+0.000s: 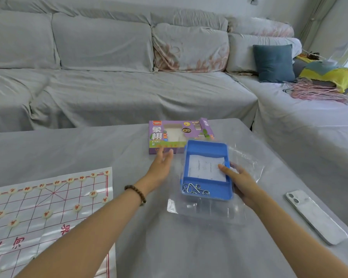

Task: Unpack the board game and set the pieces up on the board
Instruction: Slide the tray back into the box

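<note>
Blue game tray [206,149] in R hand [241,182]

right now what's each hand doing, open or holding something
Left hand: open, holding nothing, fingers near the purple game box.
Right hand: grips the blue tray by its right edge.

Single head-worn wide-angle view, looking forward and down, close over the table [68,149], sofa [109,87] beyond
</note>
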Motion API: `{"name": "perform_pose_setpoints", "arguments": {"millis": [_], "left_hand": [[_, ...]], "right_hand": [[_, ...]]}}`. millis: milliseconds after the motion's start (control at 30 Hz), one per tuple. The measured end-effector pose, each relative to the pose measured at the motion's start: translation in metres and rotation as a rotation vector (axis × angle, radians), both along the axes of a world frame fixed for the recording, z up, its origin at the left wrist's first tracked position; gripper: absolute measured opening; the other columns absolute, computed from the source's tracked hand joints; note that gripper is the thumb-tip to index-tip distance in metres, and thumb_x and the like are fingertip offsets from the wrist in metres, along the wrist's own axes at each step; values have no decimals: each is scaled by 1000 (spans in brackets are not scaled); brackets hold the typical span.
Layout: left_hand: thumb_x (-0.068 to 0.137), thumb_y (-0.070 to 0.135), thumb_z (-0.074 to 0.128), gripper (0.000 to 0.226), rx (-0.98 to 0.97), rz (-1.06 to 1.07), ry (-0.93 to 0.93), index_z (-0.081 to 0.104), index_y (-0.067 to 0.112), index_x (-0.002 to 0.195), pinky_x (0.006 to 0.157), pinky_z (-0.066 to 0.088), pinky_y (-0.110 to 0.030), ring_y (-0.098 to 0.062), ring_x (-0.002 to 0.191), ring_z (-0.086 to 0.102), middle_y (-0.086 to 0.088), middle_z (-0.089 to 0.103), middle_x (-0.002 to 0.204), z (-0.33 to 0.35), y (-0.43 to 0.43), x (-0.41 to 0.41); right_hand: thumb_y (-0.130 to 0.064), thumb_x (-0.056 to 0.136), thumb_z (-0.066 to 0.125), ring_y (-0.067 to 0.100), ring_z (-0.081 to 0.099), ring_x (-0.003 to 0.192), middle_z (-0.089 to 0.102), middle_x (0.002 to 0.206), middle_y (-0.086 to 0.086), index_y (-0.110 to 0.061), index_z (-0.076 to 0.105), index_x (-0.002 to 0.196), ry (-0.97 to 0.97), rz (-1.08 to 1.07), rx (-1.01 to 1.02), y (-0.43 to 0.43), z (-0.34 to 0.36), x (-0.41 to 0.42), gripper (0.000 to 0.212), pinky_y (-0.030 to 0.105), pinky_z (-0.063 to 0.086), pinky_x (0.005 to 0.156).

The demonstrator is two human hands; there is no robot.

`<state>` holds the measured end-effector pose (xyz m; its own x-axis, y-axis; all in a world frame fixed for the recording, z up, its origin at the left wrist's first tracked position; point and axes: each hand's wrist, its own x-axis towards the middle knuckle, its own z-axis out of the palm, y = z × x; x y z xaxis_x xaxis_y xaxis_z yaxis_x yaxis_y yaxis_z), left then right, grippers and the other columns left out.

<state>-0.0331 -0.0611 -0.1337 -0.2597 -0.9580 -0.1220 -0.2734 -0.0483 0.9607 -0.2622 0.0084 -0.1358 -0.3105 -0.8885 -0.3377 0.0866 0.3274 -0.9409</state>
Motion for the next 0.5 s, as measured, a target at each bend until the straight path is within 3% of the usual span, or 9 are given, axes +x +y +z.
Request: {"name": "perform_pose_setpoints", "arguments": {"millis": [100,200,267,400,500], "left_hand": [[98,48,28,62,-283,-95,-431,14,18,150,115,19,-43,-23,142,20,-1,19,156,-10,-43,-19],[97,54,17,60,-328,-206,-793,6,27,150,116,4,-48,-26,145,3,2,3,158,-23,-73,-46],[95,58,11,62,-281,-259,-867,0,31,149,115,-5,-49,-26,145,-8,3,-6,158,-31,-84,-65],[92,63,8,66,-237,-228,-923,-3,32,149,112,-12,-54,-30,143,-16,0,-9,158,-43,-89,-80],[91,64,11,69,-349,-195,-996,0,29,150,113,-7,-55,-33,144,-9,1,3,158,-53,-87,-69]], "right_hand": [[-33,80,69,27,67,95,67,111,10,-18,50,127,23,-72,3,1,-8,-45,54,38,57,74],[-32,80,69,29,67,94,68,107,10,-19,53,122,34,-125,14,6,-18,-76,46,38,58,71],[-31,81,68,29,68,90,69,104,9,-21,56,116,38,-129,12,9,-24,-90,39,35,60,64],[-29,80,67,30,69,88,72,99,9,-24,58,106,10,-125,28,16,-31,-106,28,38,60,66],[-33,74,69,30,69,90,72,99,8,-23,57,112,5,-109,38,20,-33,-114,41,39,60,69]]}}
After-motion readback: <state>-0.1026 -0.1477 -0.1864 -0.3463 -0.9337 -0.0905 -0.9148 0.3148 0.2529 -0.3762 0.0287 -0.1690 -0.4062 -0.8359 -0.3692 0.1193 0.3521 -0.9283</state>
